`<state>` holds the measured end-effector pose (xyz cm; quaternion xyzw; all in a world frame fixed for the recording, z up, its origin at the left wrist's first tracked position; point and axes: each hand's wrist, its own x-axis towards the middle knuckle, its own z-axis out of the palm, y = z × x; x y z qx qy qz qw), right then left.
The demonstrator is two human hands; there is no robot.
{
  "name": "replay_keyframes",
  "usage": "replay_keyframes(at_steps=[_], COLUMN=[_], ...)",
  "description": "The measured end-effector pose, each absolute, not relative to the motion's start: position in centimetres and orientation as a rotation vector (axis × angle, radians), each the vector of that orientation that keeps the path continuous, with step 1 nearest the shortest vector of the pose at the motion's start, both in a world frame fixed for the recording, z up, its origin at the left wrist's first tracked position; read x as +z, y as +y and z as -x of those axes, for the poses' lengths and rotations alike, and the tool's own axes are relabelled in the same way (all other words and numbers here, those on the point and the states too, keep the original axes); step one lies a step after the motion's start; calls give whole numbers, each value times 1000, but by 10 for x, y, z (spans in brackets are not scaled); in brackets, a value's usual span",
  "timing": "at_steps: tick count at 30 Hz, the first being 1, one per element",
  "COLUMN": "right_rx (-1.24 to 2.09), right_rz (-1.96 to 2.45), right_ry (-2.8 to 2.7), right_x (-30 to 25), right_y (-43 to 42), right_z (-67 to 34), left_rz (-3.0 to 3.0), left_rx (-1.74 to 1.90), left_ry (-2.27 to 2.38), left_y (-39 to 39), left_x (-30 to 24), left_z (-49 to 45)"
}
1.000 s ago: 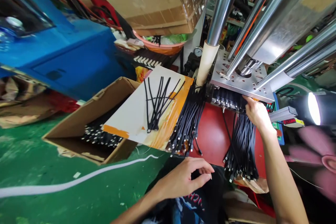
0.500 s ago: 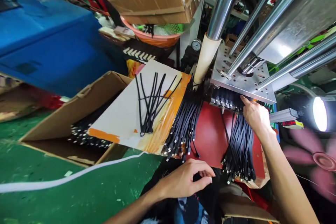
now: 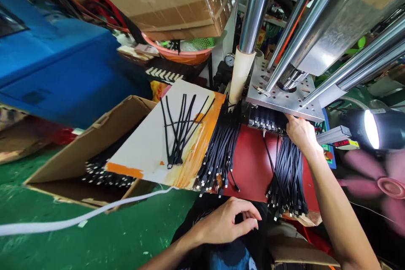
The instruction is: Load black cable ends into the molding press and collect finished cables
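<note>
My left hand (image 3: 232, 221) rests above my lap near the red board's front edge. Its fingers are loosely bent, with a gap to the thumb and nothing held. My right hand (image 3: 302, 135) reaches in at the press, its index finger stretched toward the fixture (image 3: 264, 120) under the perforated metal plate (image 3: 284, 97). The plate's edge hides that fingertip, and the other fingers are folded and partly hidden. A row of metal connectors shows along the fixture's front. Just below my right hand hangs a bundle of black USB cables (image 3: 287, 177); a second cable bundle (image 3: 218, 152) lies left on the red board (image 3: 249, 164).
A white board (image 3: 148, 135) with orange tape carries several black cables. Beneath it stands an open cardboard box (image 3: 91, 135) of cables. Steel columns (image 3: 261, 8) rise over the press. A lit lamp (image 3: 370, 128) and pink fan (image 3: 390, 187) stand right; a white hose (image 3: 95, 215) crosses left.
My right index fingertip has gone farther in, under the plate's edge. The left hand is nearly still. The whole view has shifted slightly.
</note>
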<state>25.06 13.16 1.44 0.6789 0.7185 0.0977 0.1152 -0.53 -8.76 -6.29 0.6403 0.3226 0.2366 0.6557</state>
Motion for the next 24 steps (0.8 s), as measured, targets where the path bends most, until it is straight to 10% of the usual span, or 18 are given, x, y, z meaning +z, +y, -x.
replay_keyframes(at_steps=[17, 24], right_rx=[172, -680], right_rz=[-1896, -2145], right_ry=[2396, 2586], right_x=[13, -61], right_y=[105, -42], right_z=[-258, -141], left_rz=[-1177, -1601], left_rx=[936, 1052], left_ry=[944, 1423], left_y=[-72, -77], left_x=[-72, -89], left_z=[76, 115])
